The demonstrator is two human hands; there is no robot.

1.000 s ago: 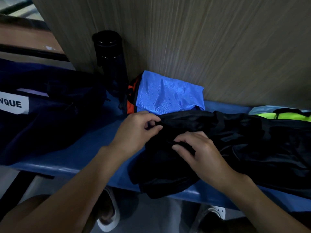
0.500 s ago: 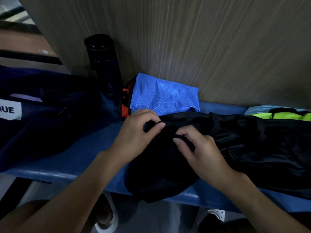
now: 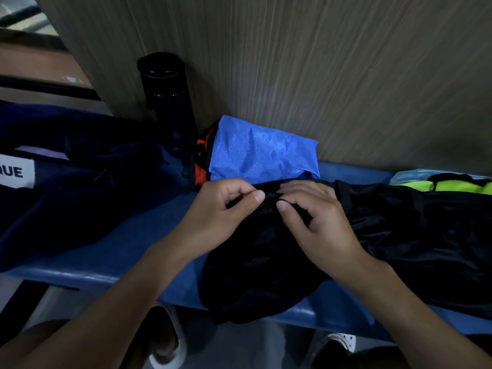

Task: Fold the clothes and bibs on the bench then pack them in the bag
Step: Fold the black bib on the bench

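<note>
- One black garment (image 3: 399,235) of thin, faintly glossy cloth lies crumpled across the right half of the blue surface (image 3: 127,235). Its near-left end hangs over the front edge.
- One folded blue bib (image 3: 263,153) of shiny mesh sits against the wood-grain wall (image 3: 319,62), just behind the garment's far edge. One orange bib (image 3: 200,170) peeks out beneath its left side.
- One neon yellow-green bib (image 3: 447,186) with dark trim lies at the far right, touching the garment's back edge. A pale blue piece (image 3: 404,175) shows at its left.
- One navy bag (image 3: 66,203) rests on the left of the surface, well apart from the garment, and bears a white label (image 3: 16,171) reading "QUE".
- One black bottle (image 3: 167,102) stands upright between the bag and the blue bib, close to the wall.
- Two hands meet at the garment's far-left edge. The left hand (image 3: 221,217) pinches a fold of the black cloth between thumb and curled forefinger.
- The right hand (image 3: 319,222) pinches the same edge just beside it, thumb on top, its other fingers (image 3: 298,187) curled over the cloth.
- Both thumbs nearly touch. Most of the garment spreads to the right of and below the right hand, passing under its palm and wrist.
- Two white shoes (image 3: 170,342) show on the floor below the surface's front edge.
</note>
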